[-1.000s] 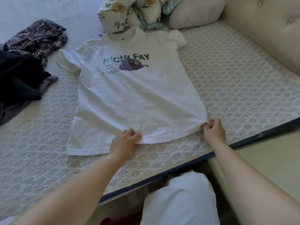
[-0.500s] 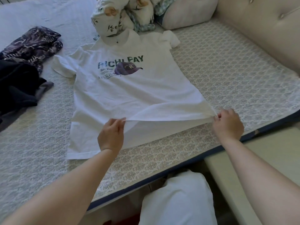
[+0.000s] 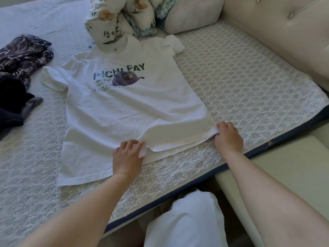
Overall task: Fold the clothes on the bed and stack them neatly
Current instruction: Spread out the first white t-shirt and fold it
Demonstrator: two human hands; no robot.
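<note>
Lying face up across the bed (image 3: 231,82), spread on its patterned quilted cover: a white T-shirt (image 3: 124,111) with green lettering and a dark cap printed on the chest, collar pointing away, hem nearest the bed's front edge. Pinching the hem near its middle, fingers curled around a small bunch of fabric: the left hand (image 3: 127,156). Gripping the right corner of the hem, fingers curled over the cloth: the right hand (image 3: 227,137). Rising slightly off the cover between the two hands, the gripped stretch of hem, with the left part of the hem lying flat. Sitting crumpled at the far left of the bed: a dark patterned garment (image 3: 23,54) and, just below it, a black garment (image 3: 12,97). Bunching up beyond the collar: floral bedding (image 3: 121,16), touching the shirt's neckline, with a pale pillow (image 3: 192,16) beside it. Standing along the right: a cream padded headboard (image 3: 284,38)
</note>
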